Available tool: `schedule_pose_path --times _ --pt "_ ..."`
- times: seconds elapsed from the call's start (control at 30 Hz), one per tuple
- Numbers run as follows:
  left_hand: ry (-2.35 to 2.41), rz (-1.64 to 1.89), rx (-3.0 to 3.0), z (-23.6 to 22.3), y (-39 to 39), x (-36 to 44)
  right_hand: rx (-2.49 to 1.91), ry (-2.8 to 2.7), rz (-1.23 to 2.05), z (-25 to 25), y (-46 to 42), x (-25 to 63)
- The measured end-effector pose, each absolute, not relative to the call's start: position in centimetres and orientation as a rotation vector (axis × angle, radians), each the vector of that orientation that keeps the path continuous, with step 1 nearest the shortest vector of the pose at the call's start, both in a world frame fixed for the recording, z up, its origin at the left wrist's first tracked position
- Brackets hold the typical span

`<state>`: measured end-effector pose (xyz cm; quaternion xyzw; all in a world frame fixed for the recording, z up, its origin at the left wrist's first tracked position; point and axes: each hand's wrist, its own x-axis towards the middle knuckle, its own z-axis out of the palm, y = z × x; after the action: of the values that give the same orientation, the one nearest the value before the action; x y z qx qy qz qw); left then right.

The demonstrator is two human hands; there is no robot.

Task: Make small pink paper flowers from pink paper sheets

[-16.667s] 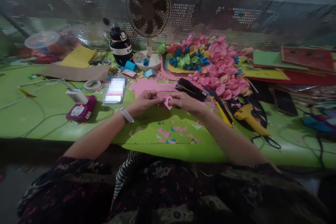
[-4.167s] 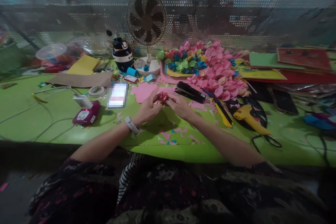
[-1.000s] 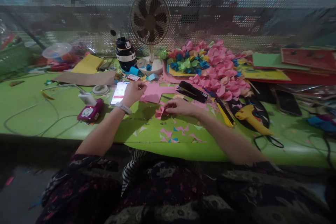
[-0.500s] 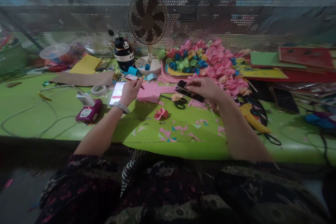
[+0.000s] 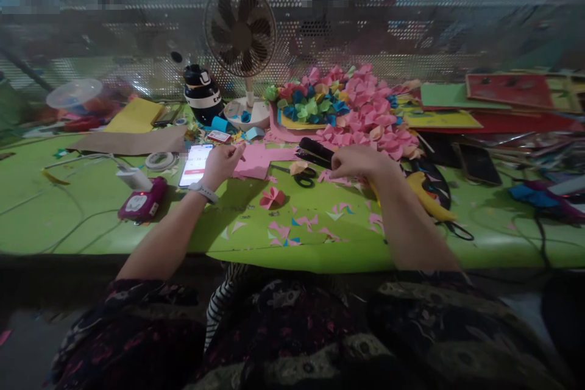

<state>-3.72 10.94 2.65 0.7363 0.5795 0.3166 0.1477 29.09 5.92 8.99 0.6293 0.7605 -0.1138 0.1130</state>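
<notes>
My right hand (image 5: 359,163) is closed round the right end of a black stapler (image 5: 314,152), which points to the left above the scissors. My left hand (image 5: 222,164) hovers beside the phone with the lit screen (image 5: 192,166), its fingers drawn together; whether anything small is between them I cannot make out. Behind and right of its fingertips lie pink paper sheets (image 5: 253,163). Dark-handled scissors (image 5: 303,178) rest in front of the stapler, partly under a peach paper piece (image 5: 299,167). A folded pink paper flower (image 5: 272,197) sits nearer to me.
A heap of pink paper flowers (image 5: 365,103) stands behind my right hand. The fan (image 5: 241,36) and a black bottle (image 5: 201,97) are at the back. A purple socket block (image 5: 142,201) with cables is at left. Paper scraps (image 5: 278,230) litter the front.
My right hand has moved from the stapler's middle to its right end and now grips it. My left fingers have drawn closer together. The whole view has shifted slightly.
</notes>
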Motion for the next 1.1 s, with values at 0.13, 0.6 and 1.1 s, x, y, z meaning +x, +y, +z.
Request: schedule_pose_path --times 0.13,0.6,1.1 --pt "1.686 0.851 2.14 2.6 10.7 -3.5 1.869 2.122 -0.171 7.8 5.8 27.3" --pt "1.666 0.783 2.199 2.8 10.3 -3.1 1.779 2.25 -0.22 7.4 6.2 27.0" --pt "1.439 0.868 2.035 2.4 9.9 -2.8 1.782 2.565 -1.187 8.2 6.3 28.4"
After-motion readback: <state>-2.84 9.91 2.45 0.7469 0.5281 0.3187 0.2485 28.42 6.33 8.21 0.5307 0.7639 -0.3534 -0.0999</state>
